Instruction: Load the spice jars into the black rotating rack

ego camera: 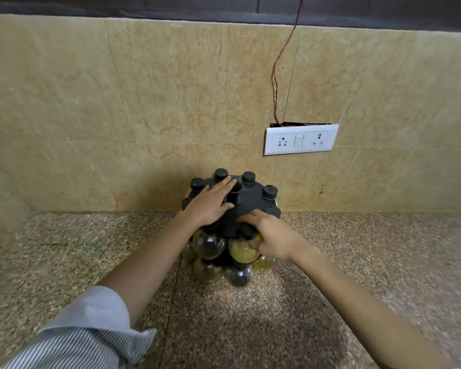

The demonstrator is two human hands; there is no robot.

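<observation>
While L hand (209, 205) steadies rack (253, 195), R hand (273, 239) grips jar (241, 250).

One black rotating rack (250, 198) stands on the counter. Five black jar lids (221, 173) show around its top ring, plus part of a sixth by the right hand (270, 239). Below hang about five round glass jars (208, 245), some hidden. Two hands; the left hand (210, 205) is on top. One switchboard (300, 139), two sockets.
</observation>
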